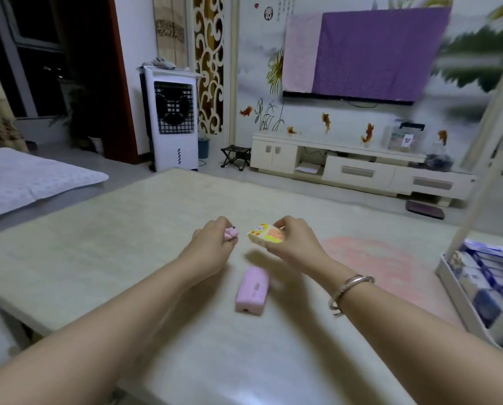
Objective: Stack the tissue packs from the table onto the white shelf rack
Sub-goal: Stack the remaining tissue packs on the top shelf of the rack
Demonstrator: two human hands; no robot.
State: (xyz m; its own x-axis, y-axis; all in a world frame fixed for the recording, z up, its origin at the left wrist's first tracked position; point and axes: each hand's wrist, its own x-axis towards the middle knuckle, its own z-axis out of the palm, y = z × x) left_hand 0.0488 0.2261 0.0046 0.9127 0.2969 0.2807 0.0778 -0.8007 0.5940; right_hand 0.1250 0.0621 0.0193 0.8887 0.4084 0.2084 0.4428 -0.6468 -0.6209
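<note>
My right hand [295, 239] grips a yellow tissue pack [265, 234] with a cartoon print, held tilted just above the table [127, 229]. My left hand [212, 244] is closed on a small pink tissue pack [231, 232], mostly hidden by the fingers. A third pack, pink [251, 289], lies flat on the table between my forearms, nearer to me. The white shelf rack [460, 290] stands at the right edge of the table. Its slanted white post rises past the frame's top, and blue-and-white packs [489, 276] sit on its lower tier.
A pink patch [375, 264] marks the table surface to the right of my hands. Beyond the table stand a white air cooler [172, 121], a low TV cabinet [358, 168] and a covered wall screen [370, 54]. A covered bed [25, 179] lies at the left.
</note>
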